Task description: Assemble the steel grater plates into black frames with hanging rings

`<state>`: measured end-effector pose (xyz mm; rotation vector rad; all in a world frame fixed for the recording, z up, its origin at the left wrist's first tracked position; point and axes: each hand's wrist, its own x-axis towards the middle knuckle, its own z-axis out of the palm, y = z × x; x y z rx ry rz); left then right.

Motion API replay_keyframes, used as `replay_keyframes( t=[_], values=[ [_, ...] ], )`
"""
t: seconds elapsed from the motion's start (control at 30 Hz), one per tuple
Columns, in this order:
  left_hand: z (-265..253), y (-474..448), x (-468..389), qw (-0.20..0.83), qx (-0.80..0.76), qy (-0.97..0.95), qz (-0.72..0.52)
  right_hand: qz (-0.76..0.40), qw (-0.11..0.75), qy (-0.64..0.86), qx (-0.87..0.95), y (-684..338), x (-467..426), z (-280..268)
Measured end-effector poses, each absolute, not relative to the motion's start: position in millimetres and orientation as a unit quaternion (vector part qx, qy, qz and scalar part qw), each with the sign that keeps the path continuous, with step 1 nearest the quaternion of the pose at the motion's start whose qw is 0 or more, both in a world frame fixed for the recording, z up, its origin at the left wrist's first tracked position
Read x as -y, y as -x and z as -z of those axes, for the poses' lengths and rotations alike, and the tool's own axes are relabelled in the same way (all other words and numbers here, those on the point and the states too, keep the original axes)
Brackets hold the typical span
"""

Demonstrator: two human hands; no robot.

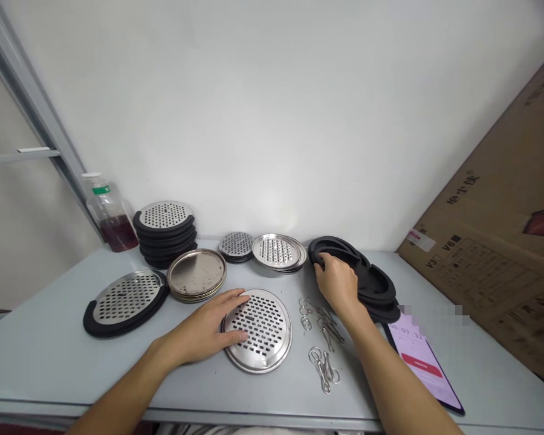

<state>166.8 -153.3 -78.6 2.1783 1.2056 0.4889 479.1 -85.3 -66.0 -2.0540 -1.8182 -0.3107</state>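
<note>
A round perforated metal grater plate (pixel 265 329) lies near the front middle of the table. My left hand (pixel 211 326) rests on its left edge, with thumb and fingers spread apart. Over at the right, my right hand (pixel 338 283) has its fingers closed on the rim of a black ring-shaped holder (pixel 325 248), at the left of a pile of similar black holders (pixel 378 287). Part of that rim is hidden by the fingers. Between the two hands lie several metal rings with clips (pixel 324 326), in loose groups.
Left of centre are plain metal discs (pixel 197 272), a grater in a black holder (pixel 129 299) and a tall stack of them (pixel 165 232). Smaller graters (pixel 236 244) and metal plates (pixel 278 251) sit behind. A bottle (pixel 113 211), a tablet (pixel 424 362) and a cardboard box (pixel 494 241) flank the table.
</note>
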Motion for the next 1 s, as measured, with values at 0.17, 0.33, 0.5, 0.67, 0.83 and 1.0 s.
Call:
replay_keyframes(
  t=[0.17,0.33,0.5,0.67,0.83,1.0],
  values=[
    [80,-167,153,0.290,-0.454,-0.823,-0.184,0.108,0.294,0.702,0.640,-480,85,72],
    [81,-167,153,0.286,-0.455,-0.823,-0.182,0.125,0.403,0.625,0.657,-476,86,73],
    [83,-167,153,0.283,-0.449,-0.827,-0.185,0.136,0.493,0.519,0.684,-463,104,63],
    [84,-169,153,0.306,-0.454,-0.803,-0.234,0.053,0.511,0.389,0.765,-441,136,48],
    [82,-173,154,0.429,-0.417,-0.710,-0.371,-0.027,0.488,0.315,0.814,-424,168,52],
    [71,-171,149,0.609,-0.338,-0.540,-0.473,-0.050,0.470,0.281,0.835,-418,185,65]
  ],
)
